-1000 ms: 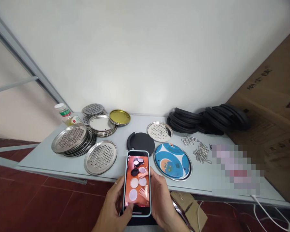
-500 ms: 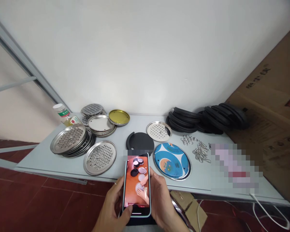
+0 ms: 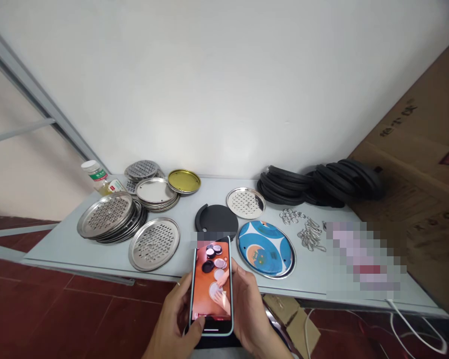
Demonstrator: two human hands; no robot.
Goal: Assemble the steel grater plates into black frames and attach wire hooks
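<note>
Before the front edge of a pale table, a phone is held between both hands. It is clamped by the left hand, whose thumb is laid over the bottom of the screen, and the right hand is closed about the opposite edge. At the table's back left corner, something yellowish is held low inside a clear bottle with a white cap. Beside the right end, a large cardboard box is cut off by the view, its contents hidden. The phone's long axis is pointed away from the person, towards the wall, with its screen turned up to the viewer. Its top end and the near edge of a black disc are masked by a pixelated band; another pixelated patch is spread over the table's right side. The fingertips behind the phone cannot be seen.
</note>
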